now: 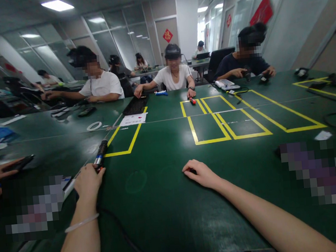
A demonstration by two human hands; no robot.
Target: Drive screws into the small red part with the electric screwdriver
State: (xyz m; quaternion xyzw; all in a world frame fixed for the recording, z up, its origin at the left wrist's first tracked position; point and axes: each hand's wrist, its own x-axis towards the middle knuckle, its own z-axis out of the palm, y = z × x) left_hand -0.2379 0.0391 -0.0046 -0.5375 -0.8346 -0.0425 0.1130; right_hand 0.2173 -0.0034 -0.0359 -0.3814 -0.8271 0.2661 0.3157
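Observation:
My left hand (pixel 88 182) is closed around the near end of a black torch-like cylinder (pixel 99 153) with a silver and blue band. The cylinder slants away from me beside a yellow taped outline (pixel 119 153), and a bit of orange shows by my fingers. My right hand (pixel 200 173) rests on the green table (pixel 164 213), fingers loosely bent and the thumb apart from them. Nothing shows in it.
Yellow taped boxes (pixel 212 140) mark the table's middle and right. A black keyboard (pixel 134 105), a white sheet (pixel 133 119) and a tape roll (pixel 94 126) lie farther off. A black cable (pixel 123 229) crosses near me. Co-workers sit opposite; another person's hands (pixel 0 174) are at left.

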